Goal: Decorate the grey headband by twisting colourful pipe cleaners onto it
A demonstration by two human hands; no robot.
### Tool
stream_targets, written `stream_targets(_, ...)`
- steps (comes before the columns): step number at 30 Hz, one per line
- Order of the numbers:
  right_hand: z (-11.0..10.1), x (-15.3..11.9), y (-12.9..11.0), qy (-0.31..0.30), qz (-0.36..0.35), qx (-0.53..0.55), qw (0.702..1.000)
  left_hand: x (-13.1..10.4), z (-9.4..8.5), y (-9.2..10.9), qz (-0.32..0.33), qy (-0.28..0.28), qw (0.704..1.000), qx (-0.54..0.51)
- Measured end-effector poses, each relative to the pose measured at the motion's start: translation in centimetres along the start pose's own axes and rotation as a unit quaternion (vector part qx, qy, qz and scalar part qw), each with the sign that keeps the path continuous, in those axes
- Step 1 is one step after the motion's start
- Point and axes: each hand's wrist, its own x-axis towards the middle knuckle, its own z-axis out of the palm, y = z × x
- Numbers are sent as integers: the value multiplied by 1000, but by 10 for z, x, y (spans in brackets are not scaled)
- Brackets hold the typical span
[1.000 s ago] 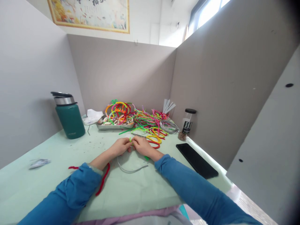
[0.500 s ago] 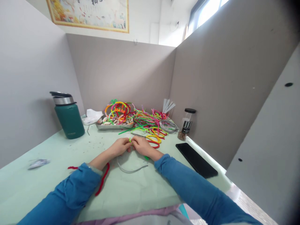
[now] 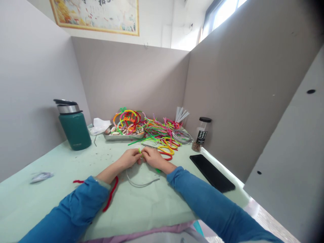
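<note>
My left hand (image 3: 130, 158) and my right hand (image 3: 152, 157) meet over the middle of the table, fingertips pinched together. Between them shows a short bit of yellow-green pipe cleaner (image 3: 139, 151); the rest of it is hidden by the fingers. A grey cord (image 3: 138, 185) curves on the cloth below the hands. Under my left forearm passes a red pipe cleaner (image 3: 111, 195). A green piece (image 3: 158, 170) peeks out beside my right wrist. Just beyond my right hand lie scissors (image 3: 165, 149) with yellow handles, their blades pointing left.
At the back stand a metal tray (image 3: 124, 137) of small pieces and a pile of coloured pipe cleaners (image 3: 159, 128). A coil of grey cord (image 3: 182, 137), a jar (image 3: 201, 135) and a black phone (image 3: 212, 172) are to the right. A green bottle (image 3: 75, 130) stands left.
The yellow-green bit between my fingertips has shifted very slightly to the left. Both hands keep the same place and pinch.
</note>
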Motion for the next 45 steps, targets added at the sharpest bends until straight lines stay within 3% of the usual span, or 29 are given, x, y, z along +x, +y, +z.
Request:
stream_targets(5, 0, 0, 1, 6, -5, 4, 1000, 0, -1, 1, 15, 17, 1000, 20)
stream_targets(9, 0, 0, 0, 11, 1, 1, 1000, 1, 0, 1, -9, 23, 1000, -3)
stream_targets(24, -1, -2, -2, 18, -12, 4, 1000, 1, 1, -1, -68, -2, 982, -177)
stream_targets(34, -1, -3, -2, 17, -7, 5, 1000, 2, 2, -3, -61, -2, 986, -156)
stream_targets(45, -2, -4, -3, 12, -23, 18, 1000, 1, 0, 0, -72, -14, 973, -218)
